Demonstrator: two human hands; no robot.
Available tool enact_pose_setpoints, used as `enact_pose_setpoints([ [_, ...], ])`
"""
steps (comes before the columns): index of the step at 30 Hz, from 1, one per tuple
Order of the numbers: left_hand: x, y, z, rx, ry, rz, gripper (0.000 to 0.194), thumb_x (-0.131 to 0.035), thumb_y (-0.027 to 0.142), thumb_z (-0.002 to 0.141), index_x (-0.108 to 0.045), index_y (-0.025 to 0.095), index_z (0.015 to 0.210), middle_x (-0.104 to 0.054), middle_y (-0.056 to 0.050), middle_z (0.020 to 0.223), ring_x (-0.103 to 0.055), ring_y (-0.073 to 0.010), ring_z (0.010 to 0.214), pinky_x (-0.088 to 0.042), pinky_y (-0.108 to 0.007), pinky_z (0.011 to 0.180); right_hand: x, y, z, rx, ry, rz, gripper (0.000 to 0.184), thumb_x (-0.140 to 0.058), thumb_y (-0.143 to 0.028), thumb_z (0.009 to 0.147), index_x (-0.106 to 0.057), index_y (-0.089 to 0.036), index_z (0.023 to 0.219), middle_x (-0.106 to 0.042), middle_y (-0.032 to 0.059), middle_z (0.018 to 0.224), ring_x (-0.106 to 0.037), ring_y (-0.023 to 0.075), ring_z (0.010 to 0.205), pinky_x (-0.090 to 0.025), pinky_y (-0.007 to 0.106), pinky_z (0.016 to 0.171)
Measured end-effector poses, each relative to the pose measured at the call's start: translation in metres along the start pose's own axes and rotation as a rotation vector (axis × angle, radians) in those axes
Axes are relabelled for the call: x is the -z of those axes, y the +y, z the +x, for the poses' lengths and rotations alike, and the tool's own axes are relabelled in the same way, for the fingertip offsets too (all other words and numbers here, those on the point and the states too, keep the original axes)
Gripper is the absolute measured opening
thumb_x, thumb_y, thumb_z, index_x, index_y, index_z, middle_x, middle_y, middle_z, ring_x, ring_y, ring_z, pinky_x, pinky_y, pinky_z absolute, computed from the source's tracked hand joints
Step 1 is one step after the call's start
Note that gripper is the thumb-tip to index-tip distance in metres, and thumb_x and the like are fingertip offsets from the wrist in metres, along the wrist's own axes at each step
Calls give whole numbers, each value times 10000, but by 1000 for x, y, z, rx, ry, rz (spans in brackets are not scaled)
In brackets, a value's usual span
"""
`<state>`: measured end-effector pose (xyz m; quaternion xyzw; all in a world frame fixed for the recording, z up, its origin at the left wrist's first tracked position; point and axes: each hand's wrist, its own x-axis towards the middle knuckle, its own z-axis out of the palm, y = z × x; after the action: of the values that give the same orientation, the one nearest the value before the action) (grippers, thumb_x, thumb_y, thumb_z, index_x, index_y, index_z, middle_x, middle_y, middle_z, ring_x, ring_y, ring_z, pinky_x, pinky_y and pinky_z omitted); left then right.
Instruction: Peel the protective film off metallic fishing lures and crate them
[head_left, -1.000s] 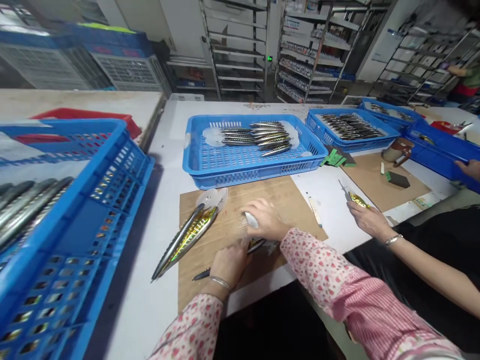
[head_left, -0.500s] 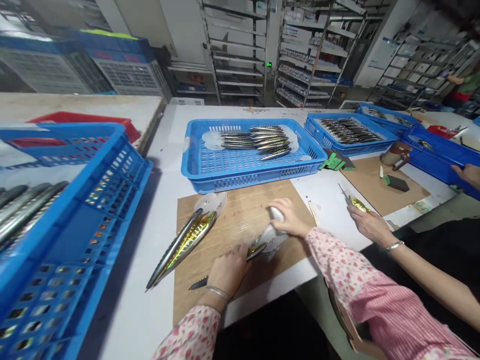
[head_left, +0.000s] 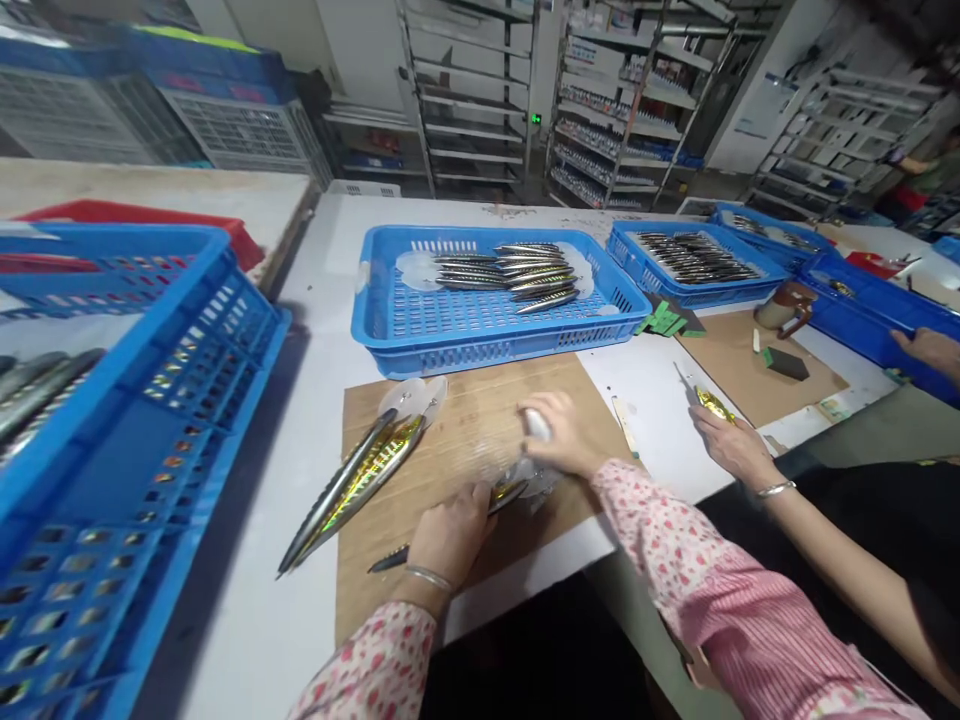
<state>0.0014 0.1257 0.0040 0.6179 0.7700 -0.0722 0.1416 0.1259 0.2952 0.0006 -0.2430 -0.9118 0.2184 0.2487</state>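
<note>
My left hand (head_left: 450, 530) is closed around a fishing lure (head_left: 506, 495), low over a brown cardboard sheet (head_left: 472, 400). The lure's dark tail end sticks out behind the palm, and its clear plastic lip (head_left: 538, 482) points right. Just above that lip, my right hand (head_left: 566, 438) grips a small whitish-grey block (head_left: 538, 425); motion blurs it, so its kind is unclear. I cannot tell whether block and lip touch. Two more lures (head_left: 356, 485) with clear round lips lie side by side across the cardboard's left edge.
Beyond the cardboard stands a blue basket (head_left: 480, 355) with stacked lures. A taller blue crate (head_left: 187, 440) holding lures is at left. At right, a co-worker's hand (head_left: 731, 445) holds a gold lure (head_left: 714, 404), near a mug (head_left: 784, 308) and dark green-edged block (head_left: 785, 364).
My right hand has shifted slightly left and the block in it has tilted. My left hand keeps its hold on the lure. The whole view has moved a little.
</note>
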Motion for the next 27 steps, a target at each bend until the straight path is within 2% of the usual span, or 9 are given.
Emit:
enact_pose_setpoints([
  [3,-1,0,0,9,9,-2,236,-399,265,924,-518,143,1088,-632,-135,1010,-656,-275,858,-522,-369,693,-17,-29,9,125,-82,-6,518,-663,-287,690,-559,-275,1197,-559,29,1222,-432,233,1167,-355,381,998],
  [5,0,1,-4,8,22,-7,236,-396,265,925,-517,143,1086,-627,-125,1002,-653,-267,843,-511,-362,685,-17,-32,12,86,-56,-5,515,-665,-286,691,-562,-270,1196,-561,26,1215,-437,231,1154,-366,384,991],
  [9,7,12,-16,62,152,15,267,-433,262,909,-514,156,1140,-594,-105,1028,-613,-254,881,-487,-361,716,17,-6,11,-177,196,-20,476,-630,-261,700,-581,-225,1171,-565,58,1169,-458,251,1103,-382,428,988],
  [11,10,21,-21,125,269,61,339,-450,262,900,-492,153,1219,-569,-128,1085,-574,-269,941,-468,-385,771,35,4,10,-211,294,-35,483,-603,-264,724,-563,-229,1204,-552,63,1180,-451,255,1113,-381,433,998],
  [13,10,31,-24,163,329,101,386,-410,256,918,-463,145,1284,-557,-150,1100,-553,-281,951,-457,-401,785,45,6,9,-183,289,-76,499,-610,-275,728,-555,-230,1223,-545,66,1197,-441,266,1126,-382,431,1001],
  [17,6,46,-24,119,256,37,417,-303,179,941,-426,124,1335,-555,-151,1084,-575,-267,929,-489,-346,697,43,2,1,-272,189,-170,470,-612,-269,736,-573,-203,1199,-557,92,1180,-447,289,1115,-391,446,985],
  [20,9,50,-24,76,162,-62,437,-280,128,934,-401,121,1354,-553,-155,1120,-613,-235,883,-504,-307,655,34,-1,-10,-340,201,-196,464,-595,-272,756,-559,-192,1212,-544,110,1198,-437,296,1129,-386,461,984],
  [24,14,46,-19,34,37,-131,477,-326,77,904,-369,106,1379,-619,-149,1033,-636,-234,901,-513,-321,766,14,-21,-31,-352,211,-178,426,-575,-267,767,-558,-217,1190,-537,99,1204,-440,295,1122,-400,459,944],
  [27,8,43,-15,30,44,-157,504,-358,89,899,-331,119,1402,-633,-143,1062,-639,-227,911,-512,-321,792,3,-31,-34,-296,173,-121,442,-584,-257,749,-553,-236,1190,-543,77,1208,-451,281,1117,-406,436,931],
])
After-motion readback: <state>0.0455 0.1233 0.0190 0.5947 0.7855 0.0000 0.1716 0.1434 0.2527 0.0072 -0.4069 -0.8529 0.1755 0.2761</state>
